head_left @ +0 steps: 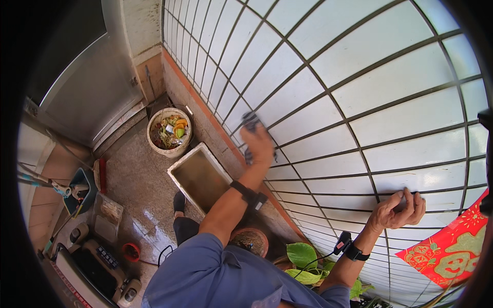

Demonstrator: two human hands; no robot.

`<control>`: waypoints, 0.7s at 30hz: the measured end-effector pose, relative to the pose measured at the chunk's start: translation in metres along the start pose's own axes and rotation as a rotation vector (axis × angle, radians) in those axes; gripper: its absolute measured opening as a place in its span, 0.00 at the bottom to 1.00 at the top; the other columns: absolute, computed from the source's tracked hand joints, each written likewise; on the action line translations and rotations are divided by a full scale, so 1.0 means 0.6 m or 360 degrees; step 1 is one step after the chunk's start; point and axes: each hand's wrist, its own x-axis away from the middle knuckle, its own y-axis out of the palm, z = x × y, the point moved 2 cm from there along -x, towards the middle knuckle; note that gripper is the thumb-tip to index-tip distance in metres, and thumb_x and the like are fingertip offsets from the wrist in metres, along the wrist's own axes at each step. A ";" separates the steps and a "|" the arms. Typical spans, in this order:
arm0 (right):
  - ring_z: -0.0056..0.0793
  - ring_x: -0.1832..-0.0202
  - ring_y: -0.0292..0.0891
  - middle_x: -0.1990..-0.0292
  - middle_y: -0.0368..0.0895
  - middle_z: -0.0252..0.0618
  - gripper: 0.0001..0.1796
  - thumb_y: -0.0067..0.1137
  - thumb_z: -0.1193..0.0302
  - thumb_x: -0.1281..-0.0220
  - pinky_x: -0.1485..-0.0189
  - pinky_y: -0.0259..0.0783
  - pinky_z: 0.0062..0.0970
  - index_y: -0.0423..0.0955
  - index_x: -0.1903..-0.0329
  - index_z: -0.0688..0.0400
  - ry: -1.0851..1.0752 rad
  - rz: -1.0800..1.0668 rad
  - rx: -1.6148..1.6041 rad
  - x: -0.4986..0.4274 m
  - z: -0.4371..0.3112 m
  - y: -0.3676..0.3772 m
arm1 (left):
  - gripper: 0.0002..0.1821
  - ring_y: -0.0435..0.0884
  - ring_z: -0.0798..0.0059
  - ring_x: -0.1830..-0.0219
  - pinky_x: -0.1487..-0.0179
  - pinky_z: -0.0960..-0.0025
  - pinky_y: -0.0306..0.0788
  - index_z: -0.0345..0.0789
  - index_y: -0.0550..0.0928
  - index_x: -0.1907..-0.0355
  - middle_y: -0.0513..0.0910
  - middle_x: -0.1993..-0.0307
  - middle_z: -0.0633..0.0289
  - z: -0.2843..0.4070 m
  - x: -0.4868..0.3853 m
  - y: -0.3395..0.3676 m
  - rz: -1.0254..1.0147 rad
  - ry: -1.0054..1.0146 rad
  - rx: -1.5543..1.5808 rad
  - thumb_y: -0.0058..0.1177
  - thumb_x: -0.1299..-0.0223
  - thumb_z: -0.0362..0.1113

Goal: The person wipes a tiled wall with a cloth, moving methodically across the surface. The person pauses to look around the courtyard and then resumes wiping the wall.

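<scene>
A dark cloth (251, 121), blurred by motion, is held in my left hand (259, 144) against the lower part of the white tiled wall (319, 104). Parts of the cloth show above and below the fingers. Farther right, my right hand (400, 211) rests its bent fingertips on the same wall, with nothing seen in it. Below that hand, a red and gold paper decoration (443, 250) is fixed to the tiles.
A bucket of food scraps (169, 133) stands beside a rectangular tub of murky water (200, 177) at the wall's foot. Potted plants (302, 256) grow close below me. A blue bin with tools (83, 192), a clear plastic box (107, 217) and a red pot (131, 252) stand left.
</scene>
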 end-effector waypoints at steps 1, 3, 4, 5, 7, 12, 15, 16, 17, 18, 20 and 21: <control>0.46 0.40 0.69 0.46 0.78 0.45 0.06 0.63 0.77 0.35 0.37 0.67 0.44 0.85 0.57 0.60 -0.0039 -0.0004 0.0008 -0.001 0.001 -0.001 | 0.25 0.70 0.48 0.39 0.31 0.51 0.62 0.22 0.68 0.37 0.70 0.42 0.41 0.052 0.019 0.020 -0.0051 0.0037 0.0086 0.55 0.29 0.35; 0.46 0.40 0.69 0.46 0.78 0.45 0.06 0.63 0.78 0.35 0.37 0.67 0.45 0.85 0.57 0.60 -0.0074 -0.0022 -0.0001 -0.004 0.001 -0.003 | 0.22 0.70 0.48 0.39 0.32 0.50 0.63 0.28 0.75 0.40 0.71 0.41 0.43 0.205 0.035 0.078 -0.0163 0.0629 0.0322 0.59 0.37 0.27; 0.46 0.40 0.69 0.45 0.77 0.45 0.06 0.63 0.78 0.35 0.37 0.67 0.45 0.84 0.57 0.60 0.0001 -0.0025 -0.0032 -0.004 0.000 -0.003 | 0.24 0.70 0.46 0.38 0.32 0.48 0.63 0.32 0.78 0.43 0.72 0.43 0.44 0.293 0.048 0.107 -0.0155 0.1045 0.0156 0.61 0.44 0.23; 0.46 0.39 0.68 0.45 0.77 0.46 0.06 0.62 0.78 0.34 0.36 0.67 0.45 0.84 0.57 0.61 0.0050 -0.0026 -0.0079 -0.004 -0.003 -0.003 | 0.23 0.70 0.46 0.42 0.33 0.46 0.61 0.32 0.77 0.45 0.73 0.46 0.46 0.381 0.057 0.142 -0.0140 0.1333 0.0103 0.64 0.45 0.26; 0.45 0.37 0.66 0.43 0.74 0.47 0.05 0.61 0.79 0.34 0.36 0.67 0.46 0.83 0.57 0.62 0.0146 -0.0026 -0.0172 -0.005 -0.015 0.001 | 0.18 0.70 0.47 0.45 0.42 0.50 0.65 0.32 0.79 0.55 0.74 0.51 0.46 0.531 0.079 0.198 -0.0212 0.1721 0.0363 0.60 0.53 0.23; 0.48 0.36 0.66 0.43 0.74 0.46 0.06 0.62 0.80 0.35 0.36 0.68 0.46 0.83 0.57 0.62 0.0190 -0.0107 -0.0543 -0.013 -0.054 0.041 | 0.19 0.71 0.47 0.44 0.40 0.45 0.62 0.37 0.80 0.57 0.74 0.48 0.48 0.509 0.039 0.195 -0.0177 0.2000 0.0339 0.67 0.55 0.30; 0.48 0.38 0.68 0.45 0.76 0.47 0.05 0.63 0.79 0.34 0.38 0.69 0.44 0.84 0.57 0.63 -0.0140 -0.0157 -0.0098 -0.017 -0.065 0.058 | 0.29 0.66 0.44 0.34 0.31 0.43 0.58 0.33 0.72 0.41 0.69 0.37 0.42 0.243 -0.045 0.101 -0.0051 0.1657 0.0077 0.58 0.50 0.27; 0.49 0.38 0.68 0.47 0.78 0.48 0.04 0.63 0.79 0.33 0.39 0.70 0.42 0.85 0.58 0.64 -0.0068 -0.0094 -0.0220 -0.013 -0.063 0.062 | 0.30 0.64 0.43 0.33 0.29 0.43 0.58 0.29 0.67 0.38 0.63 0.35 0.38 0.141 -0.056 0.066 -0.0074 0.1338 -0.0038 0.52 0.47 0.27; 0.47 0.37 0.68 0.48 0.78 0.47 0.04 0.63 0.79 0.32 0.38 0.70 0.41 0.85 0.58 0.65 -0.0083 -0.0120 -0.0224 -0.012 -0.062 0.062 | 0.28 0.64 0.45 0.33 0.28 0.43 0.57 0.29 0.64 0.37 0.61 0.34 0.38 0.045 -0.065 0.035 -0.0001 0.1149 -0.0116 0.49 0.42 0.27; 0.46 0.36 0.68 0.47 0.77 0.47 0.04 0.63 0.78 0.32 0.39 0.71 0.41 0.85 0.58 0.65 -0.0100 -0.0117 -0.0138 -0.007 -0.062 0.064 | 0.23 0.64 0.43 0.33 0.26 0.45 0.56 0.25 0.68 0.40 0.65 0.36 0.39 -0.044 -0.077 0.011 0.0182 0.0923 -0.0070 0.50 0.35 0.32; 0.43 0.35 0.68 0.46 0.77 0.45 0.05 0.63 0.78 0.31 0.42 0.73 0.37 0.85 0.58 0.64 -0.0024 -0.0114 -0.0195 -0.001 -0.057 0.063 | 0.23 0.71 0.47 0.37 0.30 0.56 0.65 0.24 0.69 0.39 0.72 0.40 0.40 -0.199 -0.096 -0.020 0.0388 0.0061 0.0114 0.52 0.29 0.36; 0.43 0.34 0.67 0.45 0.77 0.45 0.05 0.63 0.77 0.31 0.43 0.73 0.35 0.85 0.57 0.64 -0.0035 -0.0138 -0.0199 -0.001 -0.056 0.062 | 0.23 0.73 0.48 0.39 0.32 0.56 0.66 0.24 0.70 0.39 0.73 0.42 0.41 -0.252 -0.108 -0.035 0.0531 -0.0156 -0.0040 0.52 0.29 0.36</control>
